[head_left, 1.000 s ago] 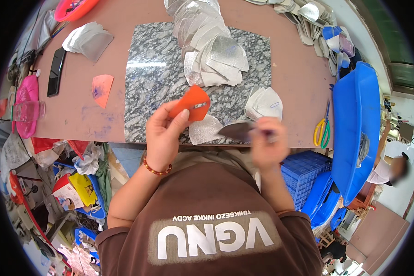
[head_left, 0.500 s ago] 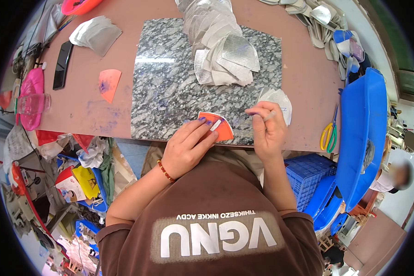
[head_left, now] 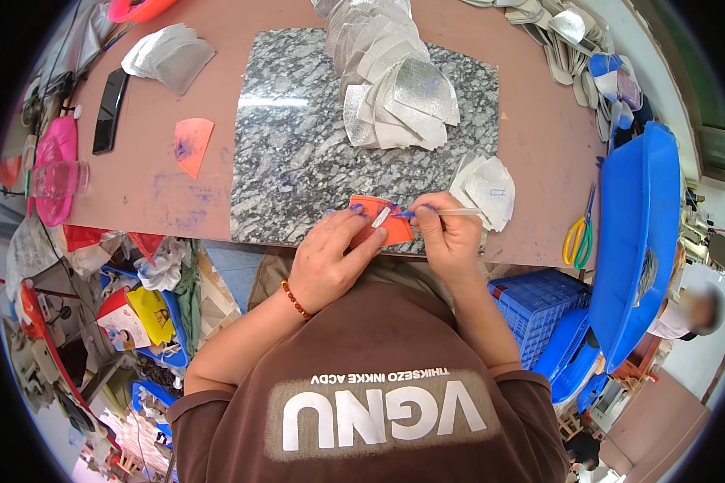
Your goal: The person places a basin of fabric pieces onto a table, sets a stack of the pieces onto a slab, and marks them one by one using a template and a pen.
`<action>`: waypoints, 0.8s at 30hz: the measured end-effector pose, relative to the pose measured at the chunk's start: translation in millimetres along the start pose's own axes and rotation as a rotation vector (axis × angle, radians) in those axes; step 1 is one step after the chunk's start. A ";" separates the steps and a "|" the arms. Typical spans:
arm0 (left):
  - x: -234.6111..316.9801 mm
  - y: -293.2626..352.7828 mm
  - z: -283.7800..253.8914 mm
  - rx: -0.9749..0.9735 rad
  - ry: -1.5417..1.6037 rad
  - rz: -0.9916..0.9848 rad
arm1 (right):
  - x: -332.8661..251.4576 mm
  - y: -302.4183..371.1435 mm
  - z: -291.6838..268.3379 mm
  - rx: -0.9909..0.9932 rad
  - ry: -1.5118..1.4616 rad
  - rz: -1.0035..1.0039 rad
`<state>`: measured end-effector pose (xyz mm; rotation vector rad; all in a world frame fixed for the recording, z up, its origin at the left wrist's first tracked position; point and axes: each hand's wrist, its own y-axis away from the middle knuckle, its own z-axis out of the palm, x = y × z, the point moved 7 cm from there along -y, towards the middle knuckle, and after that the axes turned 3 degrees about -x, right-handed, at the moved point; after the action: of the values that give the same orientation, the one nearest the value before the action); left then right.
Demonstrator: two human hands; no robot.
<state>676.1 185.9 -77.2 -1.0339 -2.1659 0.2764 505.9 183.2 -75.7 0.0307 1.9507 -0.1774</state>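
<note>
My left hand (head_left: 328,256) lies with its fingers outstretched on an orange fan-shaped template (head_left: 399,232), pressing it against the speckled granite slab (head_left: 290,153) at its near edge. A pale slot (head_left: 380,216) shows in the template. Pinched in my right hand (head_left: 453,241) is a slim pen (head_left: 459,212) with a clear barrel, its blue tip at the template's right side near the slot. Blue stains mark my fingertips. Just right of that hand lies a small pile of silvery fan-shaped pieces (head_left: 489,197), the top one bearing a small blue mark.
A long overlapping row of silvery pieces (head_left: 419,101) runs up the slab. Leftward lie another orange template (head_left: 192,146), a phone (head_left: 109,111) and more silvery pieces (head_left: 169,58). Scissors (head_left: 579,237) and a blue tub (head_left: 638,241) are at the right, a blue crate (head_left: 536,314) below.
My right hand has moved left and lowered the pen tip to the template beside the slot. The template's pale upper rim no longer shows. My left hand has hardly moved.
</note>
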 end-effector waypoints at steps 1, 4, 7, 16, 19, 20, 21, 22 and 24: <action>0.1 -0.1 0.1 -0.003 -0.001 0.000 | 0.1 -0.2 1.2 0.001 -0.003 0.001; -0.1 -0.5 0.1 0.000 0.001 0.000 | -3.4 -1.9 5.3 0.010 0.035 -0.040; -0.6 -0.5 0.0 0.007 0.014 -0.004 | -13.5 -4.9 8.8 0.014 0.151 -0.131; -1.2 -1.3 -2.0 0.014 0.036 -0.010 | -30.3 -3.8 21.5 -0.161 0.227 -0.366; 0.1 -2.7 -3.1 0.009 0.033 -0.007 | -39.2 -19.0 7.6 -0.033 0.398 -0.383; 0.1 -3.3 -3.7 0.008 0.041 -0.007 | -40.0 -18.2 7.2 -0.030 0.399 -0.385; -0.8 -4.1 -5.2 0.008 0.041 0.001 | -35.9 -18.5 4.4 -0.020 0.370 -0.322; -0.1 -3.4 -4.6 -0.051 0.063 0.042 | -31.7 -17.7 1.5 -0.007 0.340 -0.259; -2.5 2.2 -11.7 -0.115 0.085 0.101 | -25.1 -10.7 13.0 -0.054 0.415 -0.168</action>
<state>686.5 184.2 -71.1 -1.2000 -2.0766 0.1527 526.2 172.4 -56.1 -0.1434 2.3724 -0.2441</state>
